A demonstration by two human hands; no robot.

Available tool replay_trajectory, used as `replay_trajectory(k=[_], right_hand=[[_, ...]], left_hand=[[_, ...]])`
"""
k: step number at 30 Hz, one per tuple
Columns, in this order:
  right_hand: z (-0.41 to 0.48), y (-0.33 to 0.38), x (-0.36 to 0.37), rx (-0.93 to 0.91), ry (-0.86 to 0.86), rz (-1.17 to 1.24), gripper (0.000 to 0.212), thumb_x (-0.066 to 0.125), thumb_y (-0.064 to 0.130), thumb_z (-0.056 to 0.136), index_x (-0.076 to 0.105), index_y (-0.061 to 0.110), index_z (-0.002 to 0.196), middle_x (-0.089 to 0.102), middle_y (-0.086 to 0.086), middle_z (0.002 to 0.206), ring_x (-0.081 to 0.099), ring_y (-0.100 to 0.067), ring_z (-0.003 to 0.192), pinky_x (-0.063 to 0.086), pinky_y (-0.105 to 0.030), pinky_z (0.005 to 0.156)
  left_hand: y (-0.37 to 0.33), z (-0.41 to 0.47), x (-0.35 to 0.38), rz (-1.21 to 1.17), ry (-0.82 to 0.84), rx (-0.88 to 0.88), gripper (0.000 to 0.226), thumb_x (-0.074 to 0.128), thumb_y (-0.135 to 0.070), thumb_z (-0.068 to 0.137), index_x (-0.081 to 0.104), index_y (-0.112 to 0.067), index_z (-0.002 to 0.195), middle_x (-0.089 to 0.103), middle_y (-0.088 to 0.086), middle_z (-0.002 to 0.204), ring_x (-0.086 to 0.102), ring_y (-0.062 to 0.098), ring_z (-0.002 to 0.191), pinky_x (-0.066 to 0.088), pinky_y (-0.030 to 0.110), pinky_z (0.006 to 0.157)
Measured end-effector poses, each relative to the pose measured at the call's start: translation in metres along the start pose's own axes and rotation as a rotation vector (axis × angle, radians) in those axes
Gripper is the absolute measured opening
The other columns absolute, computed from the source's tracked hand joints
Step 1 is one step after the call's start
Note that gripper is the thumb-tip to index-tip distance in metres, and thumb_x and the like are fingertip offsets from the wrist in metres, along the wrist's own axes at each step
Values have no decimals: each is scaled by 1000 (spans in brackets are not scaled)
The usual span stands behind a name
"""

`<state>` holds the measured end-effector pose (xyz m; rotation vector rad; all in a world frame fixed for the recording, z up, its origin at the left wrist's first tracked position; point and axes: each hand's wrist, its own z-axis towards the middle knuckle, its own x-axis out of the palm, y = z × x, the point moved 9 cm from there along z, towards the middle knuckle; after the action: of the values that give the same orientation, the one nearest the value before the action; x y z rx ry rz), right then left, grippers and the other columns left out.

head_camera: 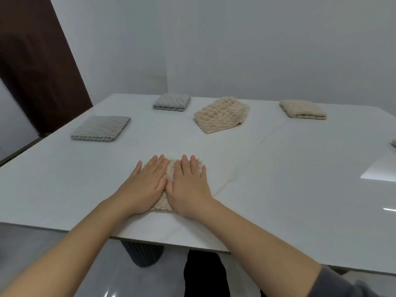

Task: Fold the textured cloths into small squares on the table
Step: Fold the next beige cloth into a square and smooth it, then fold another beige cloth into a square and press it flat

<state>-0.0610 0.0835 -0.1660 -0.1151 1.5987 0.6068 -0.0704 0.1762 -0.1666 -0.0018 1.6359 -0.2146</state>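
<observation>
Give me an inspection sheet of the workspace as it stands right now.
Surface: white table, glossy, glare patch at right.
Job's things: near beige cloth under both hands; near grey cloth and far grey cloth folded square; middle beige cloth loosely folded, uneven; far-right beige cloth folded; cloth sliver at right edge.
Clutter: nothing seen.
Grippers: left hand and right hand flat, pressing the near beige cloth.
Cables: nothing seen.
Surroundings: pale wall, dark door at left, ribbed table leg below.
</observation>
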Motion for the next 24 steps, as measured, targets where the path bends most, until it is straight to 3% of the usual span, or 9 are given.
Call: replay_trajectory(k=[7, 14, 17, 20, 24], right_hand=[[11, 72, 22, -43, 37, 21, 65, 22, 35, 102, -5, 3, 153, -13, -14, 161, -19, -31, 147, -11, -52, 118], [12, 104, 34, -34, 36, 29, 66, 22, 36, 102, -6, 3, 152, -13, -15, 161, -20, -31, 146, -14, -53, 116], [11, 98, 31, -29, 52, -26, 67, 17, 40, 102, -7, 4, 152, -15, -13, 161, -21, -31, 146, -14, -57, 114], [8, 90, 33, -40, 61, -37, 67, 13, 44, 101, -9, 8, 153, -17, -11, 161, -23, -29, 146, -14, -60, 113], [6, 89, 36, -37, 49, -14, 67, 14, 45, 101, -6, 9, 154, -15, -9, 161, -21, -27, 147, -14, -61, 112]], left_hand=[[67, -35, -10, 63, 22, -62, 54, 8, -33, 103, -12, -23, 152, -16, -11, 158, -20, -2, 140, -16, 26, 115], [97, -52, -14, -33, 23, -60, 52, 14, -34, 104, -9, -30, 150, -15, -18, 156, -20, -9, 138, -17, 18, 112], [93, -49, -20, -54, -17, -45, 54, 13, -44, 101, -7, -34, 150, -14, -21, 154, -19, -11, 138, -15, 19, 113], [86, -49, -18, -78, -16, -7, 65, -3, -60, 82, -6, -45, 145, -16, -28, 151, -21, -16, 136, -15, 21, 114], [87, -51, -12, -85, -4, -30, 67, -8, -61, 78, -6, -47, 144, -15, -28, 153, -21, -15, 136, -13, 30, 118]])
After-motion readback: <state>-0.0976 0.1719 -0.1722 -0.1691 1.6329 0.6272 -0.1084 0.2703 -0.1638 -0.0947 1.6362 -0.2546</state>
